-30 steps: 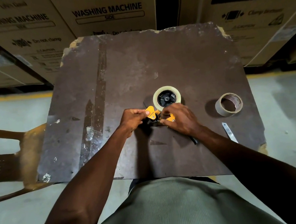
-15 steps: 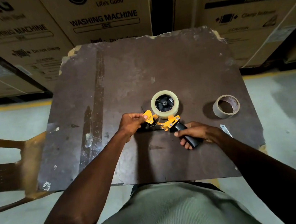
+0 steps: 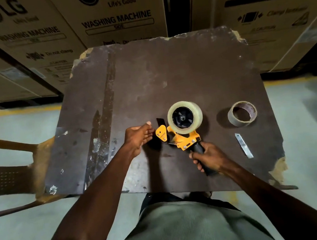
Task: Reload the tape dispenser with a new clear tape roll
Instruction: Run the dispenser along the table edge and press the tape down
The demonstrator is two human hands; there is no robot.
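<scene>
A yellow tape dispenser [image 3: 184, 138] with a black handle is held a little above the brown table [image 3: 167, 74]. A clear tape roll [image 3: 197, 114] sits on its black hub. My right hand [image 3: 209, 158] grips the black handle. Just left of the dispenser's front plate is my left hand [image 3: 138, 135], fingers straight and holding nothing. An empty cardboard tape core [image 3: 242, 113] lies to the right on the table.
A small metal blade [image 3: 243, 145] lies near the table's right edge. Large washing machine cartons [image 3: 117, 14] stand behind the table. A brown plastic chair [image 3: 5, 170] is at the left. The table's right front corner is chipped.
My left hand let go of the dispenser's front end and opened. My right hand shifted from the dispenser's body to its handle and raised the dispenser.
</scene>
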